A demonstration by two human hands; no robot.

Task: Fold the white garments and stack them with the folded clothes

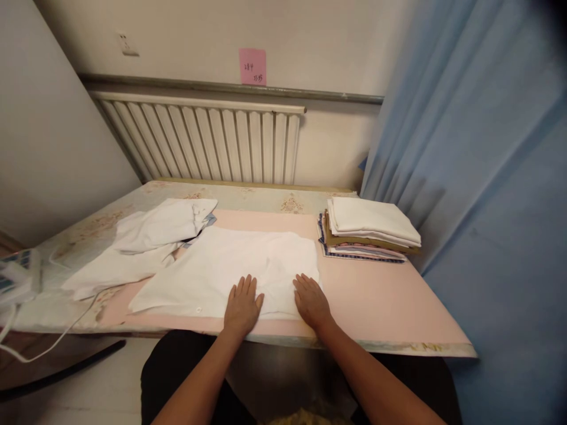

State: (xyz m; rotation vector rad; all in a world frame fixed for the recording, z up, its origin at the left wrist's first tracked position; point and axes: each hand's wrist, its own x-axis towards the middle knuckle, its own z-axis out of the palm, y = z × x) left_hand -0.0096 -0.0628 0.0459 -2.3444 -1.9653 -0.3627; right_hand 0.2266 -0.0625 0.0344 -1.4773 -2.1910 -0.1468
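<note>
A white cloth garment (190, 274) lies spread out on the pink sheet (367, 301) in front of me, with a small ring-like mark near its lower left edge. My left hand (243, 304) rests flat on the near part of this garment, fingers stretched out. Flat on its right end lies my right hand (311, 299), fingers extended and slightly to the left. Neither hand grips anything. Left of the garment, more white cloths (150, 236) lie in a loose, crumpled heap, partly over something blue-grey.
A stack of folded fabrics (372, 221), white on top, stands at the right. Behind the table are a radiator (212, 139) and a pink note (253, 66). A blue curtain (487, 195) hangs on the right. A white cord (66, 330) droops over the left front edge.
</note>
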